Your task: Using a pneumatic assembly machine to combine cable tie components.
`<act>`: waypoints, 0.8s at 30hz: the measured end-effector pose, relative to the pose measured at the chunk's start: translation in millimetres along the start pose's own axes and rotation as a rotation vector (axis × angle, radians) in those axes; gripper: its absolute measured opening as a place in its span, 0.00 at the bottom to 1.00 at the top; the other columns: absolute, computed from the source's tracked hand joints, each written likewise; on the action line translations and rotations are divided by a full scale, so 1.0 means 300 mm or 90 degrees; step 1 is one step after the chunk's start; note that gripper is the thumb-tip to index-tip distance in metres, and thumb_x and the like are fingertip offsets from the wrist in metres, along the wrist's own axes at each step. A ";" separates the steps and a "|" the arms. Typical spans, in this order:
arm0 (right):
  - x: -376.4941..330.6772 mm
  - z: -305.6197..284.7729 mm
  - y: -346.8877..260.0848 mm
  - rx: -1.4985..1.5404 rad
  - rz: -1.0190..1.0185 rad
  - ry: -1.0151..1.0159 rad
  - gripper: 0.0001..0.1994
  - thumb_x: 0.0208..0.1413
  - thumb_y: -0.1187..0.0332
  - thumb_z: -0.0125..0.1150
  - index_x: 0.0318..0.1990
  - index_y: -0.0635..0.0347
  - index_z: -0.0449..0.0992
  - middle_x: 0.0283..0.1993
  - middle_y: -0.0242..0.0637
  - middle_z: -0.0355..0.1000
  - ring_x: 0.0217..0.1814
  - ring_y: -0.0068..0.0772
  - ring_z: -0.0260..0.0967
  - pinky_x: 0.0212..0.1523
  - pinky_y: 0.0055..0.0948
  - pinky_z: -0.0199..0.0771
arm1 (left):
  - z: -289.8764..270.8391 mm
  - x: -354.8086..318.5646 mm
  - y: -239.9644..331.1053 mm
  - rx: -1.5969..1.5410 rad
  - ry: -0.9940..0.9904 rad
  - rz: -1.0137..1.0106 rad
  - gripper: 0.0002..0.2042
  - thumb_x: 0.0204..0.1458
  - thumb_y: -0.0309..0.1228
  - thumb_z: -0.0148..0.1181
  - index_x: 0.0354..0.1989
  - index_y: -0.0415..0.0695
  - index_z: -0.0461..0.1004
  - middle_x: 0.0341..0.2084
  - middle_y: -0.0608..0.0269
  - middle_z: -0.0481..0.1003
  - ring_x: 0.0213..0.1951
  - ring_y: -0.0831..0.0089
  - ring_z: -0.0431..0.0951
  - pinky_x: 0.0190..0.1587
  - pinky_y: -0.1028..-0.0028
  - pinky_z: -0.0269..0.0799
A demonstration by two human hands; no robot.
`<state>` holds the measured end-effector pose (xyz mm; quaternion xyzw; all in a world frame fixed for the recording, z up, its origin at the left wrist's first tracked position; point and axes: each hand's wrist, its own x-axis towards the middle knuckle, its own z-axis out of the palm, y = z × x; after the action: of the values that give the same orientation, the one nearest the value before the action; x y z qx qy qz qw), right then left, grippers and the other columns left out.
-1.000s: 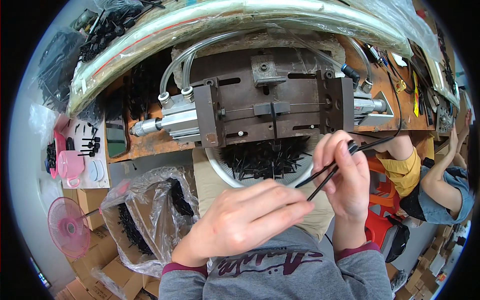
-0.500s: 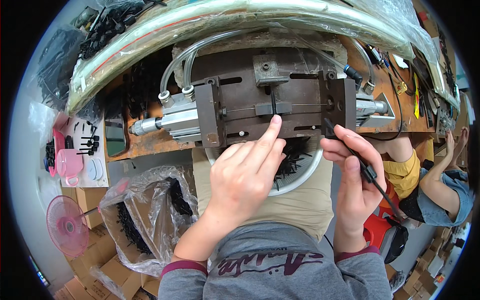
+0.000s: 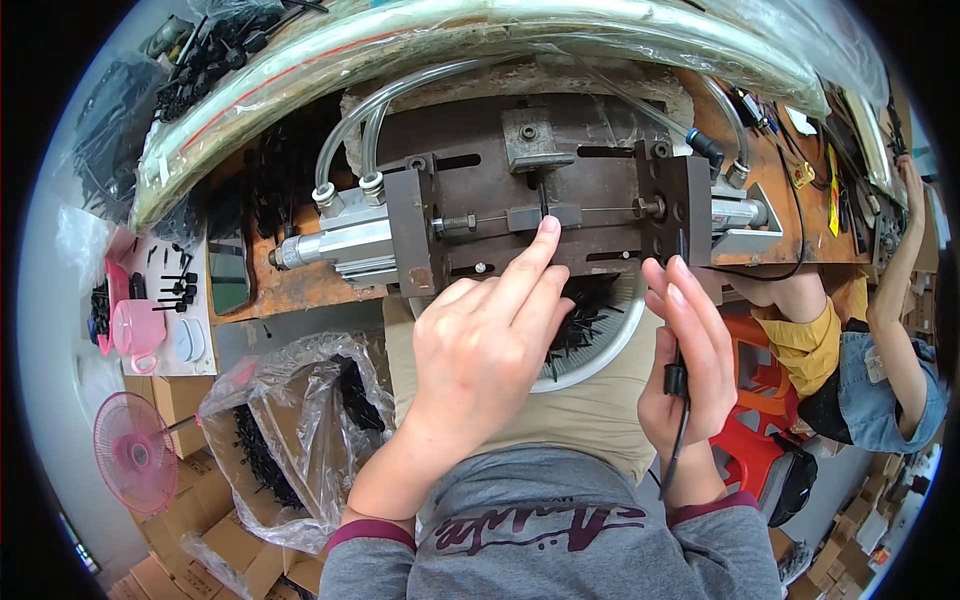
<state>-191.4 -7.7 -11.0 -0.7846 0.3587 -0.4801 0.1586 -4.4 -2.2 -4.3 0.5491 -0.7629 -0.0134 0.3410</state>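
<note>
My left hand (image 3: 487, 345) reaches forward, its index fingertip pressing a thin black pin (image 3: 541, 196) that stands upright in the middle block of a brown metal press fixture (image 3: 545, 190). My right hand (image 3: 688, 358) is closed on several long black pins (image 3: 677, 425), their ends sticking out above and below the fist beside the fixture's right plate. Under both hands sits a white bowl (image 3: 612, 345) full of more black pins, resting on my lap.
A silver air cylinder (image 3: 330, 243) with clear hoses sits left of the fixture. A clear plastic bag (image 3: 275, 420) of black parts lies at lower left, near a pink fan (image 3: 135, 450) and pink cup (image 3: 135, 328). Another person (image 3: 860, 350) works at the right.
My left hand left the pins held by my right hand and went forward to the fixture, setting one pin upright there. My right hand dropped slightly, still holding the bundle.
</note>
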 end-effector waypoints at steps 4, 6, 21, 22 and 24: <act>0.000 0.015 0.007 -0.036 -0.063 -0.029 0.19 0.55 0.83 0.55 0.55 0.79 0.71 0.58 0.64 0.68 0.57 0.56 0.73 0.56 0.41 0.77 | -0.038 -0.019 0.055 -0.370 0.015 0.000 0.17 0.37 0.31 0.76 0.37 0.40 0.80 0.38 0.56 0.82 0.29 0.70 0.82 0.30 0.76 0.77; 0.001 0.036 0.003 -0.005 -0.079 -0.035 0.20 0.52 0.82 0.58 0.55 0.79 0.71 0.58 0.64 0.68 0.57 0.56 0.73 0.55 0.40 0.78 | -0.053 -0.023 0.099 -0.452 0.021 0.014 0.19 0.35 0.27 0.78 0.38 0.39 0.80 0.33 0.55 0.81 0.33 0.65 0.83 0.33 0.73 0.79; -0.039 0.001 -0.024 0.328 0.307 0.026 0.15 0.69 0.66 0.45 0.31 0.66 0.69 0.22 0.34 0.67 0.19 0.20 0.61 0.23 0.20 0.61 | -0.003 -0.034 0.028 0.016 -0.023 0.007 0.14 0.41 0.21 0.68 0.40 0.37 0.79 0.52 0.53 0.76 0.31 0.71 0.80 0.32 0.74 0.75; -0.041 -0.003 -0.018 0.366 0.302 0.014 0.17 0.70 0.63 0.43 0.30 0.65 0.68 0.20 0.34 0.66 0.19 0.20 0.59 0.22 0.20 0.59 | 0.000 -0.029 0.027 0.056 -0.032 0.024 0.14 0.42 0.22 0.68 0.39 0.38 0.79 0.52 0.54 0.76 0.29 0.72 0.80 0.31 0.75 0.74; -0.045 -0.008 -0.009 0.442 0.292 -0.013 0.22 0.71 0.58 0.40 0.27 0.63 0.66 0.17 0.32 0.63 0.17 0.20 0.57 0.20 0.21 0.56 | 0.002 -0.022 0.016 0.082 -0.029 0.050 0.13 0.42 0.23 0.64 0.38 0.36 0.79 0.52 0.51 0.76 0.25 0.75 0.76 0.30 0.77 0.72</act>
<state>-196.3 4.0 -16.8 -0.5891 0.3396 -0.5171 0.5199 -7.5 5.1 -6.1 0.5394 -0.7905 0.0364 0.2878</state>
